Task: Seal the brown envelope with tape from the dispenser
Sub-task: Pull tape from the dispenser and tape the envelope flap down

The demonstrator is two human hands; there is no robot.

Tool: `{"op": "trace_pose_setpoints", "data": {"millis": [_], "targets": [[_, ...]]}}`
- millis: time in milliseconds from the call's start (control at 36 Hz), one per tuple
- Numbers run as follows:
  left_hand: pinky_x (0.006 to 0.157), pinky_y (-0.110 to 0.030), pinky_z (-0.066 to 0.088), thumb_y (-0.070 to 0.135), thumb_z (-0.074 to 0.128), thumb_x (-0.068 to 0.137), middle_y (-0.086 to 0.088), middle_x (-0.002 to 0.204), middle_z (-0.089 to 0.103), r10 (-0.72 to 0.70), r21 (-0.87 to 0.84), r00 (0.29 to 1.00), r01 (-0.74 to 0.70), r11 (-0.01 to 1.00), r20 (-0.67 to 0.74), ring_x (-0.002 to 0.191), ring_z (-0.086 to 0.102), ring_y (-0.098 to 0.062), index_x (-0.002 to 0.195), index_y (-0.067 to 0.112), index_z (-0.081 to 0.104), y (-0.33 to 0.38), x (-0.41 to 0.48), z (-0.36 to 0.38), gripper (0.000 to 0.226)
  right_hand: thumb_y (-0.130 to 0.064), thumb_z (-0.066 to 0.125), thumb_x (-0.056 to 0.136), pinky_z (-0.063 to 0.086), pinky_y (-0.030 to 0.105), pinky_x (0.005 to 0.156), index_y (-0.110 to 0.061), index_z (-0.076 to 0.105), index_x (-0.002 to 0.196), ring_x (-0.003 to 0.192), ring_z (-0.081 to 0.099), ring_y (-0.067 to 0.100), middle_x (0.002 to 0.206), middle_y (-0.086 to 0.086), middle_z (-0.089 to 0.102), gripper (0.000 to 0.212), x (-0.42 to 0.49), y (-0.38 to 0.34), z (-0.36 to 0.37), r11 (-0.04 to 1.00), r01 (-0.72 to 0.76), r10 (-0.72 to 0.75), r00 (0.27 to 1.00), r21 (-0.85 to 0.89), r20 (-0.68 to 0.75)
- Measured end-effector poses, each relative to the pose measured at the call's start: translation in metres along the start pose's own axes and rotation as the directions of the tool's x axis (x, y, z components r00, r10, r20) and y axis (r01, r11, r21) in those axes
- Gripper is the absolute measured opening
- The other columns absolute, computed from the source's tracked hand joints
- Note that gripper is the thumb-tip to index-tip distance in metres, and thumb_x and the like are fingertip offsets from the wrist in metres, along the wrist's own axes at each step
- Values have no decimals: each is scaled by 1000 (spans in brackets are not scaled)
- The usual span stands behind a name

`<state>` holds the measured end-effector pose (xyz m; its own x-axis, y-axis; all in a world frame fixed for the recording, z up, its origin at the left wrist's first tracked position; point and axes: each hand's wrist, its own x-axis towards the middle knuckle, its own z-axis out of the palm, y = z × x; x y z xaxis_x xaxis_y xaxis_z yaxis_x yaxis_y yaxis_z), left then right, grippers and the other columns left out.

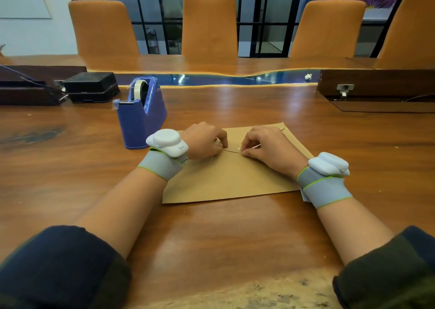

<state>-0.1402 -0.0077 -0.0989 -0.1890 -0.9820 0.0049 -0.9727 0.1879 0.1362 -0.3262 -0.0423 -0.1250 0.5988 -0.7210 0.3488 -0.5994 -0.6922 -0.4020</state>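
Brown envelope [226, 179] lies flat on the wooden bench [223, 233], centre of view, flap edge meeting near the middle where both hands sit. Left hand [204, 141] rests on the envelope's upper-left part, fingers curled, thumb & forefinger pinched narrow at the flap seam. Right hand [270, 148] is on the upper-right part, fingertips also pinched close together at the seam, just beside the left hand's tips. Something thin & pale shows betw. the two grips, poss. a strip of tape, but too small to tell, so can't say for sure what either grip holds. Both wrists carry grey bands w/ white pods: left wrist pod [167, 142], right wrist pod [328, 163]. Dark sleeves are pushed up the forearms.

Blue tape dispenser [141, 118] stands upright on the bench, just left of the envelope & behind the left wrist, not touching the hand. Tape roll [139, 89] sits in its top slot, a loose end sticking out at the cutter. Black box [91, 87] is further left & back. Orange chairs [209, 23] line the far side of the bench. A blue resin strip [235, 77] runs across the bench behind the dispenser.
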Motion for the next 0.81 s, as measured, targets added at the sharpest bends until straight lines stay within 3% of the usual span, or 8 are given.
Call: {"op": "trace_pose_setpoints", "data": {"millis": [194, 472, 806], "targets": [[97, -37, 44, 15, 49, 89, 3, 129, 57, 61, 2, 995, -62, 998, 79, 117, 53, -20, 124, 35, 50, -2, 1, -1, 41, -15, 69, 80, 52, 43, 84, -12, 72, 82, 86, 62, 19, 91, 5, 64, 5, 1, -1, -2, 1000, -6, 6, 1000, -21, 31], [93, -35, 38, 10, 43, 92, 2, 136, 47, 133, 83, 983, -144, 986, 122, 124, 44, -21, 131, 43, 44, -1, 3, 0, 51, -16, 71, 78, 51, 43, 86, -16, 76, 82, 90, 60, 20, 95, 6, 65, 5, 2, 0, -2, 1000, -2, 3, 999, -14, 34], [98, -36, 40, 7, 43, 91, 3, 136, 47, 155, 62, 981, -162, 985, 116, 126, 43, -19, 128, 44, 50, -3, 5, 2, 53, -11, 73, 77, 45, 29, 88, -14, 77, 86, 98, 57, 18, 102, 6, 66, 11, 2, -3, -10, 999, -34, 32, 994, 19, 108]]}}
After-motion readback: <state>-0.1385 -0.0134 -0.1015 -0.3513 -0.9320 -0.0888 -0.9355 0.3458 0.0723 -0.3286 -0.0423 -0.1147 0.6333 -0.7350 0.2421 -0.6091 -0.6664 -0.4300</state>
